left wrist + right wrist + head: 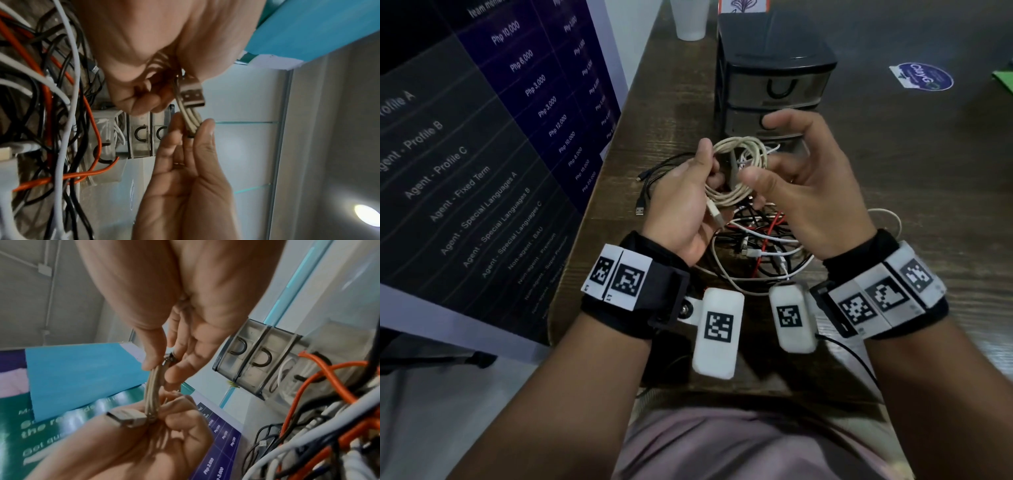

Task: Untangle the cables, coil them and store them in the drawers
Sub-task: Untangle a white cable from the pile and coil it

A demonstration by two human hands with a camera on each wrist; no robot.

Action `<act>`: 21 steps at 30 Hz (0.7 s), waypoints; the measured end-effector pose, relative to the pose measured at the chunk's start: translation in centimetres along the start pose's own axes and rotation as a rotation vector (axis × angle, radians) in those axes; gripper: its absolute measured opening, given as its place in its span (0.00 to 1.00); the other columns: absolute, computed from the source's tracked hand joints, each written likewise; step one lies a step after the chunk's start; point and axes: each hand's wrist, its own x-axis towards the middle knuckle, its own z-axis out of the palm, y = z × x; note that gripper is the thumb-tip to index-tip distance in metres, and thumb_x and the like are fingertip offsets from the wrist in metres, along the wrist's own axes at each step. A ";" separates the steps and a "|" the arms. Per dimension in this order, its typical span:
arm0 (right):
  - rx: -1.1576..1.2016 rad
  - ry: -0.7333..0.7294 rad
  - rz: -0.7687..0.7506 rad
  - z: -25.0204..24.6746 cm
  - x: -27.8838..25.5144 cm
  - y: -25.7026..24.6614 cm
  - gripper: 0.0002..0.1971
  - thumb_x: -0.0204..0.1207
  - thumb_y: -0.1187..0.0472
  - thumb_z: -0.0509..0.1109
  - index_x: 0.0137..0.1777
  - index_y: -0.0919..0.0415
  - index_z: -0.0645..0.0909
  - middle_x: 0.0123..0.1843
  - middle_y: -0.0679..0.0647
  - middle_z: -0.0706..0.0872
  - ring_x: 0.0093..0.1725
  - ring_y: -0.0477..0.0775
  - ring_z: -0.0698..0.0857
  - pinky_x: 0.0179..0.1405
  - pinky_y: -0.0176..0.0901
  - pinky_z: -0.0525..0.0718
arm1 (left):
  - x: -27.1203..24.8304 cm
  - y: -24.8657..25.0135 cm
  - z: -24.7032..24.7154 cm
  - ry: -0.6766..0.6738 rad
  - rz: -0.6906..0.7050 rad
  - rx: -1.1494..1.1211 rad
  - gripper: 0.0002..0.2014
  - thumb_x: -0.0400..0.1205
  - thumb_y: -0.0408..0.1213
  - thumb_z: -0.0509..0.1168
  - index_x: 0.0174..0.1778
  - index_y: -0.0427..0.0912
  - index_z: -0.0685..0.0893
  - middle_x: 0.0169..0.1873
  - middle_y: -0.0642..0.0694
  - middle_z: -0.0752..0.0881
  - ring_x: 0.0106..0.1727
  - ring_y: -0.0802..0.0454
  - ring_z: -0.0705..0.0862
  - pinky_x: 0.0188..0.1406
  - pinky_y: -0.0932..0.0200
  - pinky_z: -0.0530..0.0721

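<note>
The left hand (681, 202) grips the beige cable (739, 164) coil; right hand (804, 185) fingers (154, 360) pinch it. It looks light and floppy, so hold all loops together.

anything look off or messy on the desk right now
Yes: a tangled pile of cables, black, white and orange, lies unsorted on the table before the drawer unit. Both hands hold a beige coil above it. Nothing looks damaged.

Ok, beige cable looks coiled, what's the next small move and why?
Probably tuck the loose USB plug under the loops. The beige cable is bundled in the left hand, the right hand pinches the strands, and the drawers are shut.
</note>
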 end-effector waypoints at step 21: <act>0.528 -0.316 -0.003 -0.3 0.4 0.6 0.38 0.76 0.74 0.64 0.81 0.56 0.49 0.46 0.69 0.79 0.55 0.74 0.80 0.62 0.59 0.82 | 0.2 -0.3 0.6 -0.049 0.126 0.018 0.17 0.91 0.47 0.54 0.41 0.42 0.79 0.32 0.45 0.78 0.35 0.50 0.83 0.36 0.53 0.83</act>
